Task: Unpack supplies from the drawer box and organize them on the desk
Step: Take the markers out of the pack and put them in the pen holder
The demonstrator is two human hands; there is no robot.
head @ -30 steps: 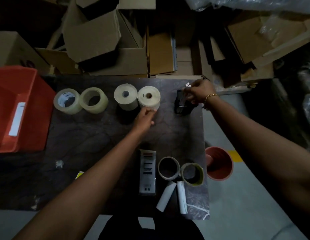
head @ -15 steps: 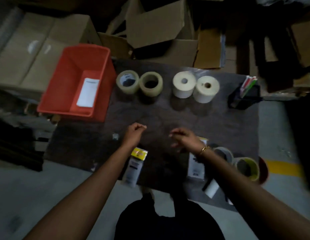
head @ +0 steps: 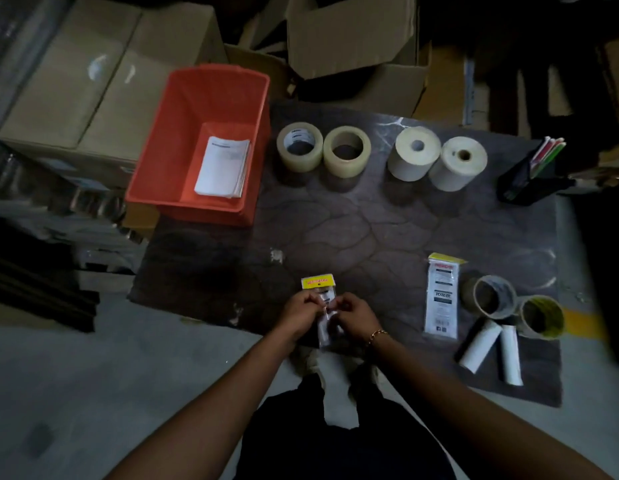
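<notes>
The orange drawer box (head: 169,161) stands at the desk's left end with a white paper stack (head: 223,168) inside. At the near edge of the dark desk (head: 370,230), my left hand (head: 299,315) and my right hand (head: 354,315) both pinch a small clear packet with a yellow header (head: 318,284). Along the far side sit two clear tape rolls (head: 301,147) (head: 347,150), then two cream paper rolls (head: 413,154) (head: 458,164). A second packet (head: 442,296) lies at the right.
A black pen holder (head: 529,178) with coloured pens stands at the far right. Two worn tape rolls (head: 493,296) (head: 540,317) and two white tubes (head: 479,344) (head: 508,355) lie near the right corner. Cardboard boxes (head: 93,77) crowd the left and back. Grey floor lies below.
Both hands have drawn back from the far rolls and pen holder to the near edge and taken hold of the yellow-topped packet. The view has swung left, showing the orange box.
</notes>
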